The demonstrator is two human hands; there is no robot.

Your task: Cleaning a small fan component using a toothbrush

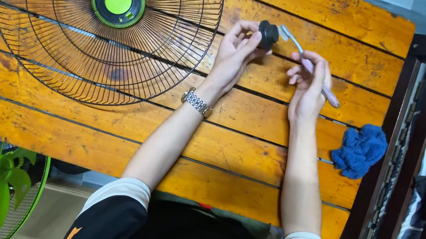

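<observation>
Here, above an orange wooden counter [252,160], the left hand [234,54] is pinching a small black cap [267,34] while the right hand [309,81] is gripping a toothbrush [308,65], its bristles touching the cap. A wire fan guard [101,23] is lying nearby.

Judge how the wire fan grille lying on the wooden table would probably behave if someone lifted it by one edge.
The wire fan grille is mostly thin spokes and open gaps, so it is probably light for its size. Held by one edge, such thin wire may flex slightly. Part of its rim overhangs the wooden table, so a push there could tip it off.
</observation>
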